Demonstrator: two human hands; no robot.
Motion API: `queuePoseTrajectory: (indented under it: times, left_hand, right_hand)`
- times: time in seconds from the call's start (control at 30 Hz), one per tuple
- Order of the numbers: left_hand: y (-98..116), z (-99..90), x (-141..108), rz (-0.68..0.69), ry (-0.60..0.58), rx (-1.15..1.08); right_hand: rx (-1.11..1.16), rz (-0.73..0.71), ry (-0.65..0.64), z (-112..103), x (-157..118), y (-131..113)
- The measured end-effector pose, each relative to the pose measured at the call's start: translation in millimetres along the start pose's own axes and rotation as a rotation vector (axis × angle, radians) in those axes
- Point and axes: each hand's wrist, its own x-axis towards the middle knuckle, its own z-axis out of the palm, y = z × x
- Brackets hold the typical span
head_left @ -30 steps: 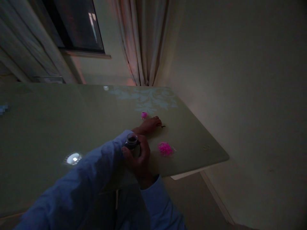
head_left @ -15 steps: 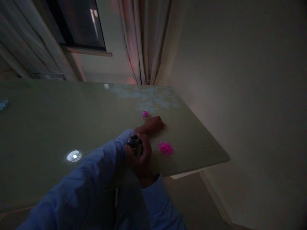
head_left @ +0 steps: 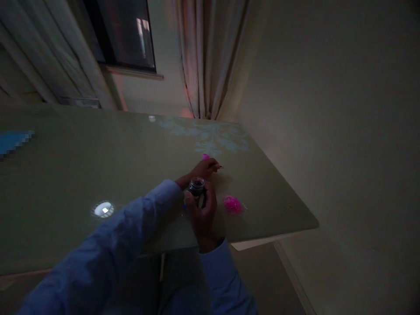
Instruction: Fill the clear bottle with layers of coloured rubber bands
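Note:
My left hand (head_left: 205, 168) reaches over the table and pinches a small thin dark item (head_left: 221, 166), too small to identify. Held upright in my right hand (head_left: 205, 210) is a small open glass jar (head_left: 197, 184) with dark contents, close to my left wrist. A pink cup-like object (head_left: 205, 156) stands just beyond my left hand, which partly hides it. To the right of the jar lies a small pile of thin pink pieces (head_left: 232, 204), with a pale sliver beside it.
The glossy green table (head_left: 138, 157) has a pale leaf pattern at its far end. Small yellowish rings (head_left: 288, 208) lie near the right edge. A blue pixelated patch is at far left. Beyond are a wall, curtains (head_left: 210, 57) and a window.
The view has shifted slightly. My left hand has moved left relative to the pink pile and now partly covers the pink cup-like object. The jar in my right hand is nearer the pile.

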Motion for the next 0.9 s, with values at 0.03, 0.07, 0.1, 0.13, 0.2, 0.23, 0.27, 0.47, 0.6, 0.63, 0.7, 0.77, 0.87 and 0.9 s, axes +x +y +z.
queuePoseTrajectory:
  times: [0.03, 0.07, 0.1, 0.13, 0.2, 0.23, 0.27, 0.47, 0.6, 0.63, 0.7, 0.77, 0.87, 0.9]
  left_hand:
    - [0.5, -10.4, -7.1, -0.001, 0.016, -0.028]
    - [1.7, -21.6, -14.9, -0.002, 0.036, -0.051]
    - [3.7, -33.7, -23.0, -0.001, 0.054, -0.086]
    - [6.7, -46.3, -31.2, -0.004, 0.075, -0.17]
    - [15.1, -71.9, -46.8, -0.018, 0.102, -0.264]
    - [20.2, -84.0, -54.0, -0.019, 0.107, -0.287]
    - [25.5, -95.2, -60.8, -0.013, 0.108, -0.3]
    - [51.0, -130.8, -93.4, 0.026, 0.052, -0.304]
    - [58.0, -131.5, -106.2, 0.113, -0.034, -0.163]
    - [58.8, -131.3, -108.0, 0.136, -0.069, -0.122]
    - [59.5, -131.7, -110.6, 0.18, -0.118, -0.045]
    - [59.7, -133.6, -112.6, 0.214, -0.139, 0.024]
    - [59.6, -137.8, -115.0, 0.23, -0.16, 0.095]
    - [59.7, -139.2, -115.6, 0.225, -0.165, 0.109]
  right_hand:
    - [-0.016, -0.001, -0.001, -0.2, 0.1, 0.6]
    - [-0.037, -0.013, 0.001, -0.4, 0.3, 1.0]
    - [-0.058, -0.031, 0.003, -0.7, 0.6, 1.3]
    - [-0.08, -0.055, 0.007, -1.0, 1.1, 1.5]
    - [-0.121, -0.099, 0.015, -1.5, 2.7, 2.0]
    - [-0.137, -0.118, 0.016, -1.7, 3.6, 2.4]
    - [-0.151, -0.132, 0.019, -1.9, 4.6, 3.1]
    - [-0.228, -0.179, 0.012, -3.8, 8.9, 6.0]
    - [-0.208, -0.15, -0.033, -4.8, 9.3, 3.7]
    - [-0.205, -0.143, -0.049, -5.0, 9.3, 3.2]
    - [-0.206, -0.144, -0.08, -5.4, 9.3, 2.8]
    - [-0.204, -0.157, -0.1, -5.8, 9.4, 3.4]
    - [-0.2, -0.167, -0.118, -6.5, 9.5, 4.4]
    - [-0.202, -0.169, -0.122, -6.6, 9.5, 4.5]
